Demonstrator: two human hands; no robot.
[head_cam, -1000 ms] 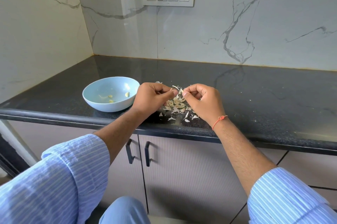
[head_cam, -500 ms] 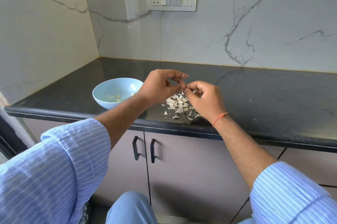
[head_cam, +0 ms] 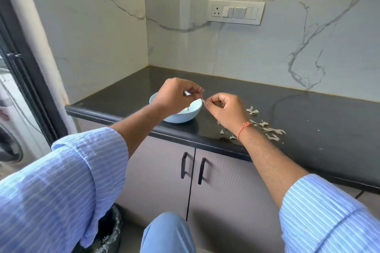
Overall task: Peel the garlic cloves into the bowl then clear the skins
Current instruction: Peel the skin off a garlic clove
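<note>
While both hands are hovering over the black counter (head_cam: 308, 121), the left hand (head_cam: 174, 96) is sitting above the light blue bowl (head_cam: 186, 116), fingers curled with thumb and forefinger pinched together near the tip; whether anything is between them is too small to tell. Just at its 3 o'clock, the right hand (head_cam: 224, 108) is curling shut, fingertips pinching a small pale bit, likely a garlic clove (head_cam: 203, 101), poking out toward the left hand at the bowl's right rim. An orange thread (head_cam: 243, 128) is circling the right wrist. Loose skins (head_cam: 265, 127) are lying scattered on the counter at 3 to 4 o'clock of the right hand, near the front edge. Bowl contents are mostly hidden by the left hand. A lined bin (head_cam: 107, 236) is standing on the floor at 7 o'clock, below the striped left sleeve (head_cam: 61, 180).
</note>
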